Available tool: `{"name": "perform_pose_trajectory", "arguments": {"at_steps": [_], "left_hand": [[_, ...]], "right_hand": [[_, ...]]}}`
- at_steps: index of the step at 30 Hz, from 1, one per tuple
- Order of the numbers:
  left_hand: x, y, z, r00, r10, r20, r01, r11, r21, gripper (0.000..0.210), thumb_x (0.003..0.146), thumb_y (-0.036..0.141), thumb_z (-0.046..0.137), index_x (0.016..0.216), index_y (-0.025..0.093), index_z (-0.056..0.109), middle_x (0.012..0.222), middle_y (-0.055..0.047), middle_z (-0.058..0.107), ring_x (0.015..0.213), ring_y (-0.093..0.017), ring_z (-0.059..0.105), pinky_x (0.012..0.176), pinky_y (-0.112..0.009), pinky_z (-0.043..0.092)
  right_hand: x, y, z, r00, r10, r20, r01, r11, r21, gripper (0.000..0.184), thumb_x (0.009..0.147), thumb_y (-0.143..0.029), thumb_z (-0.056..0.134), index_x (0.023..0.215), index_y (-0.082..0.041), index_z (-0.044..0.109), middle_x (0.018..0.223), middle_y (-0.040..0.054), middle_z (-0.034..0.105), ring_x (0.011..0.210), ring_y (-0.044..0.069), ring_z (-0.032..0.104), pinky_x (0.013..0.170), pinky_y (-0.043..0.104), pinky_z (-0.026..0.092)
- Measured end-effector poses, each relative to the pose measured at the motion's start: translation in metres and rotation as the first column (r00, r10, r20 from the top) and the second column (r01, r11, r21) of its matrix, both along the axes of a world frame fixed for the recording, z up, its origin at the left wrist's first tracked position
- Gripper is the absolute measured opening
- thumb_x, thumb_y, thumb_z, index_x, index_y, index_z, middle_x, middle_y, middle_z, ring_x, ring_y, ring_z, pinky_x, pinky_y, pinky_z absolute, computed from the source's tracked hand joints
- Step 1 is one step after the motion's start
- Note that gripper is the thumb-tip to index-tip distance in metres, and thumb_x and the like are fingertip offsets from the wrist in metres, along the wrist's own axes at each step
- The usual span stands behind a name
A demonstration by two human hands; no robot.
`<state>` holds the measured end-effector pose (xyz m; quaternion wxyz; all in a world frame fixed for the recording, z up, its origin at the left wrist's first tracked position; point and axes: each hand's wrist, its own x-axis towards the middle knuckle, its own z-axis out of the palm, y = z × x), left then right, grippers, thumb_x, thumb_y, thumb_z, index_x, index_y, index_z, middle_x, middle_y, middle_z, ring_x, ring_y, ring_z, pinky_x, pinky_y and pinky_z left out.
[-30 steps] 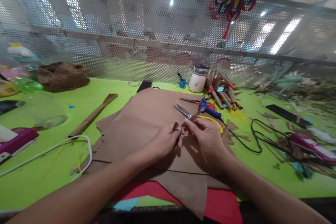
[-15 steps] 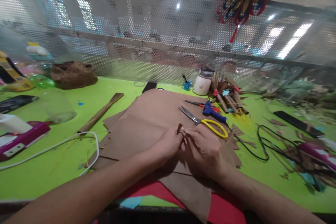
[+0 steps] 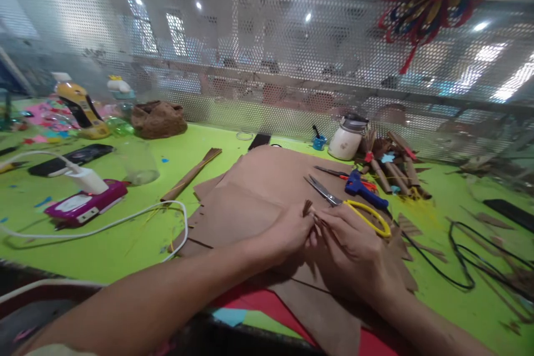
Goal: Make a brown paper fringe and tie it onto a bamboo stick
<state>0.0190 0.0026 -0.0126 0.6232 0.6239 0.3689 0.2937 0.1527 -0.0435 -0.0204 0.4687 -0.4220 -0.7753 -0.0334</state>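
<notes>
Over the stacked brown paper (image 3: 254,194), my two hands meet with fingertips touching. My left hand (image 3: 292,233) is closed around a small strip of brown paper (image 3: 307,207), whose pleated-looking end sticks up above the fingers. My right hand (image 3: 354,236) pinches at the same small piece from the right; its fingers hide most of it. Just beyond the right hand lie yellow-handled scissors (image 3: 369,218), blades apart and pointing away to the left. Behind them rest a blue glue gun (image 3: 362,188) and a second pair of scissors with orange-red handles (image 3: 369,182).
A rolled brown paper bundle (image 3: 192,175) lies to the left, near a white cable (image 3: 125,212) and a purple power strip (image 3: 89,203). Finished-looking paper rolls (image 3: 386,169) and a white jar (image 3: 345,142) stand back right. A black cord (image 3: 454,267) loops at right.
The view has swung left, so everything sits further right in the picture. Both hands stay together on the small paper strip, with little visible movement between them.
</notes>
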Motion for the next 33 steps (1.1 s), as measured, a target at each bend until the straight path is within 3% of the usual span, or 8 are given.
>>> {"name": "perform_pose_trajectory", "arguments": {"at_steps": [6,10,13,18,21,24,28,33], "left_hand": [[0.001,0.002,0.0,0.995,0.023,0.101,-0.005,0.985,-0.172,0.026,0.078,0.019,0.042,0.052,0.017,0.042,0.043,0.005,0.04,0.04,-0.006,0.034,0.042,-0.02,0.022],[0.0,0.005,0.0,0.999,0.018,0.049,-0.011,0.988,-0.155,0.031,0.08,0.025,0.042,0.051,0.017,0.044,0.042,0.003,0.043,0.038,-0.006,0.035,0.04,-0.02,0.022],[-0.002,0.009,0.002,0.999,0.004,0.049,0.006,0.979,-0.204,0.026,0.079,0.029,0.046,0.057,0.016,0.047,0.044,0.003,0.046,0.037,-0.006,0.034,0.038,-0.019,0.021],[-0.005,0.016,0.002,0.989,-0.025,0.147,0.072,0.944,-0.321,0.016,0.074,0.031,0.056,0.075,0.017,0.05,0.053,0.003,0.052,0.039,-0.005,0.038,0.036,-0.017,0.016],[-0.004,0.018,0.0,0.98,0.02,0.2,0.059,0.921,-0.385,0.014,0.075,0.025,0.055,0.086,0.018,0.05,0.056,0.004,0.053,0.039,-0.005,0.041,0.037,-0.015,0.021],[-0.003,0.02,-0.002,0.974,0.015,0.225,0.082,0.907,-0.414,0.012,0.08,0.024,0.051,0.089,0.016,0.051,0.06,0.001,0.057,0.042,-0.006,0.046,0.04,-0.016,0.029],[-0.003,0.023,-0.004,0.964,0.015,0.264,0.105,0.894,-0.435,0.017,0.087,0.027,0.044,0.085,0.013,0.053,0.068,-0.006,0.062,0.054,-0.011,0.058,0.05,-0.02,0.042],[-0.004,0.024,-0.001,0.951,0.082,0.297,0.072,0.879,-0.471,0.02,0.087,0.031,0.048,0.092,0.012,0.055,0.075,-0.008,0.064,0.063,-0.014,0.061,0.059,-0.025,0.048]], "right_hand": [[-0.002,0.002,-0.004,0.999,0.006,0.05,-0.008,0.999,0.042,0.026,0.084,-0.007,0.05,0.104,-0.018,0.062,0.084,0.0082,0.064,0.077,0.019,0.055,0.072,0.037,0.047],[-0.001,0.005,-0.005,0.996,-0.057,-0.063,0.049,0.992,-0.118,0.015,0.087,-0.016,0.049,0.08,-0.019,0.063,0.075,0.0052,0.059,0.071,0.017,0.052,0.066,0.032,0.043],[0.003,0.011,0.002,0.967,-0.135,-0.215,0.064,0.949,-0.307,0.017,0.086,-0.024,0.052,0.073,-0.018,0.06,0.072,0.0035,0.059,0.068,0.016,0.052,0.064,0.03,0.041],[0.021,0.027,0.009,0.789,-0.229,-0.57,-0.165,0.815,-0.555,0.015,0.08,-0.032,0.059,0.079,-0.017,0.061,0.066,0.0009,0.061,0.061,0.014,0.055,0.059,0.027,0.042],[0.028,0.032,0.006,0.638,-0.249,-0.728,-0.372,0.729,-0.575,0.027,0.072,-0.03,0.067,0.095,-0.019,0.058,0.062,-0.0022,0.061,0.055,0.013,0.055,0.052,0.024,0.041],[0.031,0.034,0.005,0.526,-0.239,-0.817,-0.509,0.681,-0.527,0.023,0.068,-0.025,0.068,0.088,-0.018,0.059,0.064,-0.0008,0.064,0.058,0.012,0.057,0.055,0.023,0.042],[0.033,0.036,0.004,0.433,-0.234,-0.871,-0.608,0.637,-0.474,0.012,0.065,-0.018,0.067,0.074,-0.016,0.059,0.07,0.0024,0.067,0.066,0.013,0.061,0.068,0.026,0.046],[0.034,0.034,0.003,0.408,-0.251,-0.878,-0.649,0.596,-0.472,0.011,0.065,-0.013,0.06,0.075,-0.017,0.058,0.062,-0.0008,0.061,0.056,0.011,0.055,0.057,0.023,0.044]]}}
